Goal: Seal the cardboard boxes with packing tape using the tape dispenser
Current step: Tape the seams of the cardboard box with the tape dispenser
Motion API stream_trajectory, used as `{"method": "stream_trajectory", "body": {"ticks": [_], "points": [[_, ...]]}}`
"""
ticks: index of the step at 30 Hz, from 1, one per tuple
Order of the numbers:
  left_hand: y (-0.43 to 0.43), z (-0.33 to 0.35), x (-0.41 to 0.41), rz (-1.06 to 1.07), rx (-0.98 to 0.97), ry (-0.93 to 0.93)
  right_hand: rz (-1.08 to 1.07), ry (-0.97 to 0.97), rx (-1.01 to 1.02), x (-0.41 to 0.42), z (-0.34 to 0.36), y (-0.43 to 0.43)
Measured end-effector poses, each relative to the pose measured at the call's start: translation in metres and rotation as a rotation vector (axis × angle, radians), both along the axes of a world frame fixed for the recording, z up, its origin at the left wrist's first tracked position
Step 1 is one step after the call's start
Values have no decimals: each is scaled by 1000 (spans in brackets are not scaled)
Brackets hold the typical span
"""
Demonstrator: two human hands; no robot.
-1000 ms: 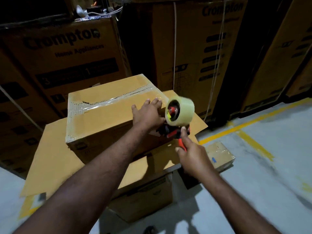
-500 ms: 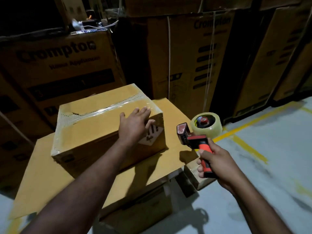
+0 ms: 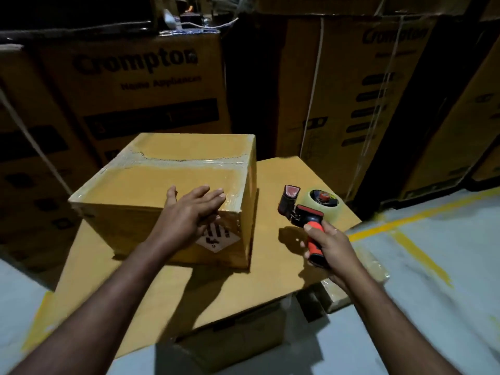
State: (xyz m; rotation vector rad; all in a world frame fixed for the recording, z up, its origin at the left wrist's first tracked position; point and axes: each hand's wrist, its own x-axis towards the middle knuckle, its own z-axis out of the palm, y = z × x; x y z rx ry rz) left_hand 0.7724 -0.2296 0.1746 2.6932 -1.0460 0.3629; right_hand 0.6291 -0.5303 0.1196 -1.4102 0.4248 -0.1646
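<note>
The cardboard box [image 3: 167, 185] is tan-brown, with a glossy clear tape strip [image 3: 189, 163] across its top and a white diamond label [image 3: 217, 238] bearing black marks, seemingly stripes. The tape dispenser [image 3: 307, 212] is black with an orange-red handle [image 3: 313, 242]; its roll [image 3: 328, 211] is pale yellowish. The grey floor [image 3: 454, 228] carries yellow lines [image 3: 422, 255].

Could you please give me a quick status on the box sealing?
Left hand flat on cardboard box, near corner. Right hand grips tape dispenser, held clear of the box. Tape across top seam. Nothing blocking the box.
</note>
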Motion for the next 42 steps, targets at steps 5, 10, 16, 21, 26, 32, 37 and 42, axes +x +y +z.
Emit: {"method": "stream_trajectory", "body": {"ticks": [5, 10, 16, 21, 26, 32, 37, 42], "points": [[9, -8, -11, 26, -87, -4, 5, 83, -250, 50, -37, 17], [-15, -20, -14, 82, -316, -47, 11, 237, -279, 69, -77, 32], [-6, -30, -3, 17, -345, -106, 55, 327, -552, 80, -73, 39], [25, -26, 15, -20, -323, -114, -105, 283, -483, 94, -82, 44], [59, -26, 25, -16, -334, -70, -77, 326, -501, 113, -80, 28], [59, -28, 11, 22, -365, -125, -54, 293, -658, 135, -79, 21], [51, -32, 5, 104, -346, -176, 107, 518, -869, 161, -74, 19], [48, -28, 2, 167, -331, -99, 59, 142, -1172, 157, -3, 50]]}}
